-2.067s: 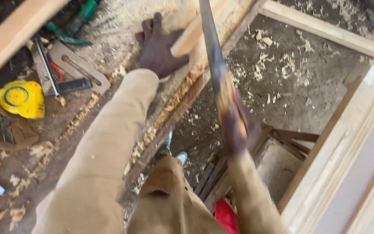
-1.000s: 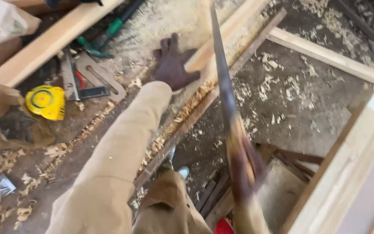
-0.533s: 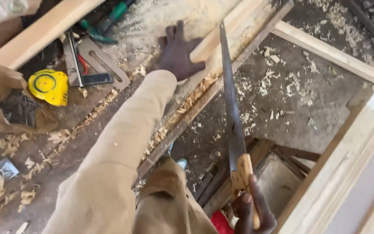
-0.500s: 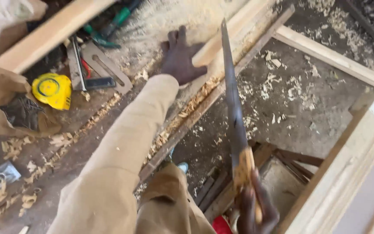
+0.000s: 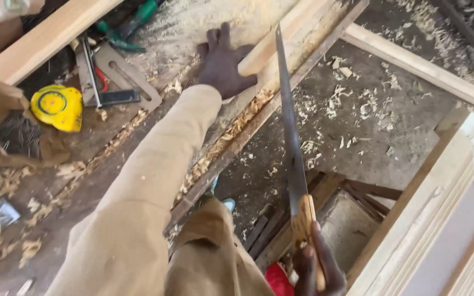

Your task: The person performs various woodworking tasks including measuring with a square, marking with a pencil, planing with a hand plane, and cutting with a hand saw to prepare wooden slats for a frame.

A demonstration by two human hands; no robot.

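My left hand (image 5: 221,64) lies flat on the workbench (image 5: 138,137), fingers spread, its thumb side pressed against a pale wooden strip (image 5: 272,41) that runs along the bench edge. My right hand (image 5: 316,268), at the bottom of the view, grips the wooden handle of a long hand saw (image 5: 291,137). The saw blade points up and away, its tip near the end of the strip by my left hand. Tan sleeves cover both arms.
On the bench to the left lie a yellow tape measure (image 5: 57,107), a metal try square (image 5: 113,82), green-handled pliers (image 5: 130,24) and a long timber batten (image 5: 39,41). Wood shavings cover bench and floor. A pale wooden door frame (image 5: 445,219) stands at the right.
The saw has been drawn back toward me, my right hand sliding down to the bottom of the view. My left hand stays pressed on the strip.
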